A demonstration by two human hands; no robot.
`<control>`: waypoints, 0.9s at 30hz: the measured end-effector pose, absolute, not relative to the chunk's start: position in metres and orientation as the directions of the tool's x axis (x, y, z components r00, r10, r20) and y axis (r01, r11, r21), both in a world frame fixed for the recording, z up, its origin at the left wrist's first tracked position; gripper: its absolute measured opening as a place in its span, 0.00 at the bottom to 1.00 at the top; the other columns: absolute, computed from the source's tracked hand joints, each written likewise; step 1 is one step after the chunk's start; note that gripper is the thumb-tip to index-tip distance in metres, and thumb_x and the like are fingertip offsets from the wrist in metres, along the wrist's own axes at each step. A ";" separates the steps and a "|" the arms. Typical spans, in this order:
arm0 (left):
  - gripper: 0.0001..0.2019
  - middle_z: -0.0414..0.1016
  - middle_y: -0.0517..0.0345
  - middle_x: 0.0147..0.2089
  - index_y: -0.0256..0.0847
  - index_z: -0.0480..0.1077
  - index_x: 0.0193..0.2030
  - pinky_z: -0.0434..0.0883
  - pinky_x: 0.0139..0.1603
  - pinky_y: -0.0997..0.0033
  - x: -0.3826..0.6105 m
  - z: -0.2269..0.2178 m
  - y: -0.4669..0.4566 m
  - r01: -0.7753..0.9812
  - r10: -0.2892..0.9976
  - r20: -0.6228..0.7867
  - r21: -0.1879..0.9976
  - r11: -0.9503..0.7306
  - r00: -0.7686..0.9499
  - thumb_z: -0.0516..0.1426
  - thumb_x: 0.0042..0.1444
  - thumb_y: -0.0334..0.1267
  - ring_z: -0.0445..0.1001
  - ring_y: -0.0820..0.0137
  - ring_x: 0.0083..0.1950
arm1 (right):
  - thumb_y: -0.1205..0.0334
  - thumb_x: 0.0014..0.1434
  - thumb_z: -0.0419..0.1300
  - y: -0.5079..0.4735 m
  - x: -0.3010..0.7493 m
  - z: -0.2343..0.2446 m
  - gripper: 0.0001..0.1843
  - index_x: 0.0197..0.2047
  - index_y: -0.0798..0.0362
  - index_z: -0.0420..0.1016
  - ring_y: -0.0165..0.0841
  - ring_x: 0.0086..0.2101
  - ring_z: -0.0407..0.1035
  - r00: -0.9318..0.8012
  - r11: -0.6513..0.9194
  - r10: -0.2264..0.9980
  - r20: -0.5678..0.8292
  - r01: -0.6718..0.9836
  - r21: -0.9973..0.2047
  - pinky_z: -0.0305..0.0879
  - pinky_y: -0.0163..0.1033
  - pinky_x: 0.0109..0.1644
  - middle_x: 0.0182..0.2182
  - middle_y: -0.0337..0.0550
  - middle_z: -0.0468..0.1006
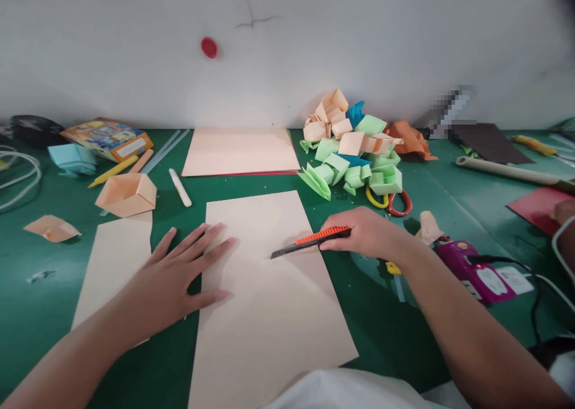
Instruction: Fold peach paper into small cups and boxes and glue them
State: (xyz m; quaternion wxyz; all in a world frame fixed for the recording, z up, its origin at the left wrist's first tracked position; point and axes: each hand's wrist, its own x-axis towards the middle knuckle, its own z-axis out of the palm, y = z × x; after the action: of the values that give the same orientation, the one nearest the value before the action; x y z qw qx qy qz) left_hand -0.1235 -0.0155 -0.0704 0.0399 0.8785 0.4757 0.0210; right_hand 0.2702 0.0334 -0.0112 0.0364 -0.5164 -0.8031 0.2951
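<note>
A large peach paper sheet (269, 301) lies on the green table (45, 313) in front of me. My left hand (179, 274) rests flat on the sheet's left edge, fingers spread and open. My right hand (366, 232) is closed round an orange-and-black utility knife (309, 241). Its blade is extended and points left, with the tip over the upper middle of the sheet. A narrower peach strip (112, 265) lies to the left, partly under my left wrist.
Another peach sheet (240, 151) lies further back. Folded paper pieces (354, 151) are piled at back right, beside scissors (389, 200). A purple glue gun (467, 268) lies right of my forearm. A paper box (127, 194), white stick (180, 187) and book (108, 138) sit at left.
</note>
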 end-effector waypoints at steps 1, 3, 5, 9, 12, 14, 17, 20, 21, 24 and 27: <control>0.40 0.44 0.66 0.79 0.67 0.41 0.76 0.39 0.77 0.40 -0.124 -0.071 -0.016 0.832 0.835 0.001 0.085 -0.548 0.550 0.52 0.61 0.67 0.51 0.49 0.77 | 0.40 0.61 0.62 0.034 0.270 -0.011 0.18 0.39 0.46 0.81 0.34 0.32 0.70 -0.467 0.296 0.850 -0.243 0.806 -0.512 0.57 0.36 0.33 0.31 0.37 0.80; 0.40 0.44 0.65 0.79 0.66 0.40 0.76 0.37 0.77 0.40 -0.124 -0.072 -0.016 0.826 0.829 0.004 0.079 -0.558 0.559 0.52 0.62 0.66 0.50 0.50 0.77 | 0.41 0.60 0.63 0.034 0.270 -0.012 0.18 0.38 0.46 0.81 0.34 0.31 0.70 -0.470 0.298 0.851 -0.235 0.799 -0.522 0.57 0.36 0.33 0.30 0.37 0.80; 0.40 0.45 0.65 0.79 0.66 0.41 0.76 0.38 0.77 0.40 -0.124 -0.072 -0.017 0.826 0.829 0.013 0.083 -0.558 0.559 0.51 0.62 0.67 0.51 0.50 0.77 | 0.41 0.60 0.63 0.034 0.270 -0.012 0.18 0.37 0.46 0.81 0.34 0.31 0.71 -0.469 0.289 0.851 -0.234 0.793 -0.537 0.57 0.36 0.33 0.30 0.37 0.80; 0.40 0.46 0.66 0.79 0.67 0.42 0.76 0.39 0.77 0.40 -0.123 -0.071 -0.017 0.827 0.832 0.026 0.097 -0.553 0.554 0.51 0.61 0.68 0.52 0.49 0.77 | 0.42 0.60 0.63 0.034 0.269 -0.010 0.17 0.35 0.46 0.80 0.34 0.30 0.70 -0.464 0.273 0.848 -0.255 0.796 -0.541 0.58 0.36 0.33 0.29 0.36 0.79; 0.39 0.45 0.66 0.79 0.67 0.41 0.76 0.39 0.77 0.40 -0.123 -0.072 -0.017 0.826 0.830 0.024 0.084 -0.558 0.558 0.51 0.62 0.67 0.51 0.50 0.77 | 0.41 0.60 0.63 0.034 0.270 -0.010 0.17 0.36 0.46 0.80 0.34 0.31 0.70 -0.462 0.268 0.848 -0.261 0.798 -0.540 0.58 0.37 0.33 0.30 0.36 0.80; 0.39 0.45 0.66 0.79 0.67 0.41 0.76 0.39 0.77 0.40 -0.123 -0.072 -0.017 0.826 0.830 0.025 0.084 -0.557 0.557 0.51 0.62 0.67 0.51 0.50 0.77 | 0.41 0.60 0.63 0.035 0.271 -0.009 0.17 0.37 0.46 0.81 0.35 0.32 0.71 -0.466 0.270 0.845 -0.264 0.796 -0.541 0.58 0.37 0.34 0.31 0.37 0.80; 0.40 0.46 0.66 0.79 0.67 0.43 0.76 0.40 0.77 0.40 -0.123 -0.072 -0.017 0.826 0.831 0.031 0.095 -0.555 0.555 0.52 0.61 0.67 0.52 0.49 0.77 | 0.41 0.61 0.63 0.035 0.272 -0.008 0.17 0.37 0.46 0.81 0.34 0.32 0.70 -0.468 0.266 0.839 -0.278 0.798 -0.540 0.58 0.37 0.34 0.30 0.36 0.80; 0.40 0.45 0.66 0.79 0.67 0.42 0.76 0.41 0.76 0.39 -0.123 -0.072 -0.016 0.825 0.830 0.031 0.092 -0.557 0.557 0.52 0.61 0.68 0.51 0.49 0.77 | 0.41 0.61 0.63 0.035 0.273 -0.007 0.17 0.37 0.45 0.81 0.34 0.30 0.69 -0.456 0.252 0.839 -0.297 0.810 -0.530 0.57 0.37 0.33 0.29 0.36 0.79; 0.40 0.45 0.66 0.79 0.67 0.42 0.76 0.41 0.76 0.39 -0.123 -0.071 -0.016 0.825 0.830 0.030 0.092 -0.557 0.557 0.51 0.61 0.68 0.51 0.49 0.77 | 0.41 0.61 0.63 0.035 0.273 -0.007 0.17 0.37 0.45 0.81 0.34 0.30 0.69 -0.451 0.249 0.840 -0.302 0.814 -0.525 0.57 0.37 0.33 0.29 0.36 0.79; 0.39 0.45 0.66 0.79 0.67 0.43 0.76 0.41 0.76 0.39 -0.122 -0.071 -0.016 0.826 0.832 0.032 0.098 -0.555 0.554 0.51 0.62 0.67 0.51 0.49 0.77 | 0.40 0.60 0.63 0.035 0.275 -0.008 0.17 0.37 0.45 0.80 0.35 0.32 0.70 -0.443 0.244 0.842 -0.308 0.821 -0.515 0.58 0.37 0.34 0.30 0.36 0.80; 0.39 0.45 0.66 0.79 0.67 0.42 0.76 0.41 0.76 0.37 -0.122 -0.070 -0.015 0.824 0.829 0.020 0.102 -0.558 0.559 0.52 0.62 0.66 0.51 0.48 0.77 | 0.38 0.60 0.62 0.035 0.277 -0.009 0.19 0.38 0.45 0.80 0.35 0.32 0.70 -0.433 0.237 0.847 -0.307 0.826 -0.512 0.58 0.38 0.34 0.31 0.36 0.80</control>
State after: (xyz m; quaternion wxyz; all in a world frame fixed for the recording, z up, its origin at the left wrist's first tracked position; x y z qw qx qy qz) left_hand -0.1223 -0.0155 -0.0702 0.0403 0.8819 0.4686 0.0326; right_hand 0.2768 0.0353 -0.0090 0.0172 -0.5320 -0.7862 0.3140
